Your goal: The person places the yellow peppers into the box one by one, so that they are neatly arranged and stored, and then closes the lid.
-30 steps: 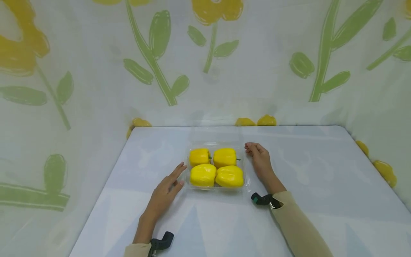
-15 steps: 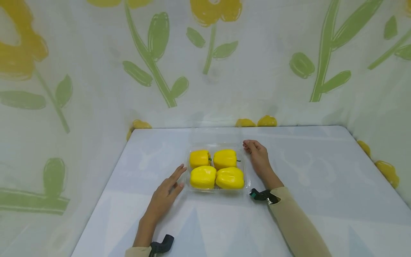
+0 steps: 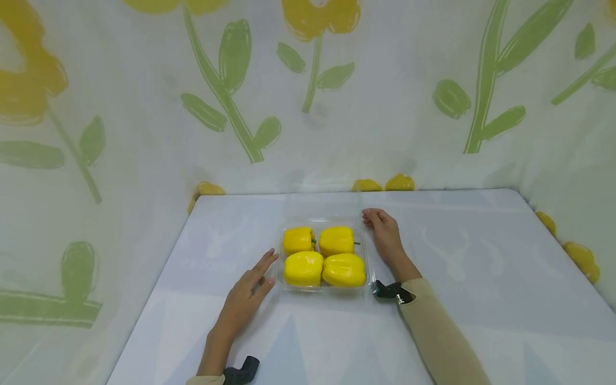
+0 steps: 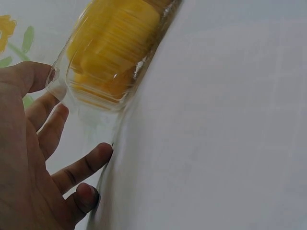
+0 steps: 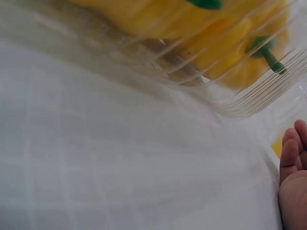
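Observation:
Several yellow bell peppers (image 3: 303,269) lie in a clear plastic clamshell container (image 3: 369,264) in the middle of the table. Behind them the container's see-through lid (image 3: 322,204) is raised, faint against the wall. My left hand (image 3: 244,299) is at the container's left side, fingers spread and fairly straight; in the left wrist view its thumb (image 4: 38,75) meets the rim. At the back right corner, my right hand (image 3: 386,233) has its fingers curled close to the lid's edge; I cannot tell whether they grip it. Green stems (image 5: 271,60) show through the ribbed wall.
The pale table (image 3: 481,310) runs back to a wall cloth (image 3: 385,107) printed with yellow flowers and green leaves. Black wrist mounts (image 3: 243,370) sit at both cuffs. A beige sleeve (image 3: 438,331) covers the right forearm.
My right hand has shifted slightly left and away from me, toward the lid's edge. My left hand stays beside the container. The view has tilted a little, so the container appears slightly lower.

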Demonstrator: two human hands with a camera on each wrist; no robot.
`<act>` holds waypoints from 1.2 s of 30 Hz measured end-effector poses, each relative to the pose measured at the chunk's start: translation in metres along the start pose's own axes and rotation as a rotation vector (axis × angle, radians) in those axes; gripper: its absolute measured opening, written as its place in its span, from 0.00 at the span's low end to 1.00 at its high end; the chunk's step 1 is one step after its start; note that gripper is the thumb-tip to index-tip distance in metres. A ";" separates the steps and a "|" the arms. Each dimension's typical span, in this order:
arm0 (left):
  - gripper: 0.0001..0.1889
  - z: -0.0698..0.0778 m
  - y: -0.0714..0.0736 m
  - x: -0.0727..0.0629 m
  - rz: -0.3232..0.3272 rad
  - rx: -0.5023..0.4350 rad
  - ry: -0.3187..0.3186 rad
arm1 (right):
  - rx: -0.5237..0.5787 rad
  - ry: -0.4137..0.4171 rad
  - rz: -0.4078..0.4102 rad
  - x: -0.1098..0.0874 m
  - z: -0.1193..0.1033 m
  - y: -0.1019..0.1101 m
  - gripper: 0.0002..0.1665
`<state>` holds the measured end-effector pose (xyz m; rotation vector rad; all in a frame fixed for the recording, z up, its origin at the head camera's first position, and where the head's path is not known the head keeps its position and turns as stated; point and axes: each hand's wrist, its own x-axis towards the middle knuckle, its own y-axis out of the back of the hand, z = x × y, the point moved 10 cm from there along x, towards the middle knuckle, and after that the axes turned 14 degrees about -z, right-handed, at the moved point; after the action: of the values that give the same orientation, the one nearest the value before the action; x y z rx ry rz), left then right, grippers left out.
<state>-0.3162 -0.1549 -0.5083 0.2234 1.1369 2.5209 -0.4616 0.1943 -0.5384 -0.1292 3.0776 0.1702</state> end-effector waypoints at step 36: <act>0.27 0.002 0.007 0.007 0.009 0.009 0.002 | -0.117 0.066 -0.005 0.007 -0.017 0.001 0.27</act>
<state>-0.3238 -0.1552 -0.5021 0.2291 1.1513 2.5251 -0.4694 0.1926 -0.5224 -0.1508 3.1316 0.3536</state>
